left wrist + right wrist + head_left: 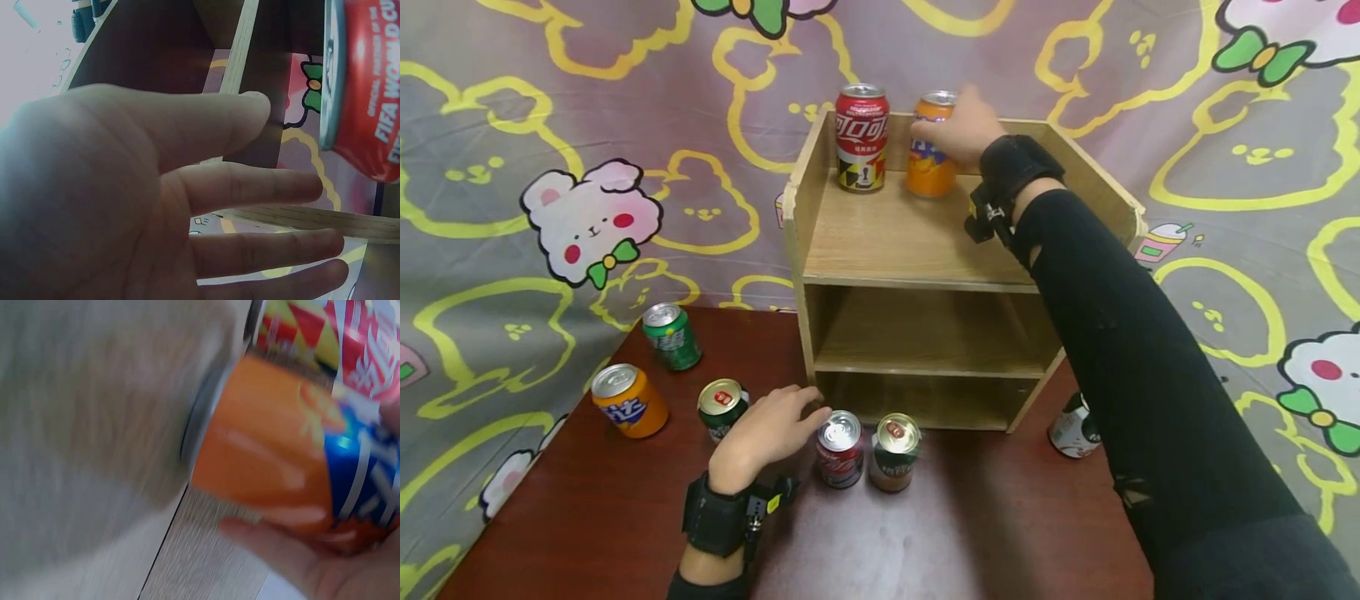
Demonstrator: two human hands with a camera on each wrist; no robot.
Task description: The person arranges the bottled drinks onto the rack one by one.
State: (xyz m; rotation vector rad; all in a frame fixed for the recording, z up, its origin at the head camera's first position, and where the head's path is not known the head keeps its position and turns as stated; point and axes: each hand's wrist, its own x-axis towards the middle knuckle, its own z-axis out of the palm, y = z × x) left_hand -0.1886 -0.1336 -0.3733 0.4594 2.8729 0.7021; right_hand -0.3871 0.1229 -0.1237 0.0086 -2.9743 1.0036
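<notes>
On the top of the wooden shelf unit (880, 242), my right hand (958, 129) grips an orange soda can (929, 167) that stands next to a red cola can (861, 137). The right wrist view shows the orange can (281, 462) blurred, with my fingers (294, 562) under it and the red cola can (356, 337) behind. Down on the table, my left hand (775, 429) lies with straight fingers beside a second red can (840, 446), its fingertips close to the rim. In the left wrist view the fingers (250, 187) are spread and hold nothing, and the red can (369, 94) is just off them.
On the brown table (962, 533) stand a brownish can (895, 450), a green can (722, 407), another orange can (628, 400), a second green can (672, 336) and a dark can (1075, 427) at the shelf's right. A patterned cloth (550, 167) hangs behind. The shelf's two lower compartments hold nothing.
</notes>
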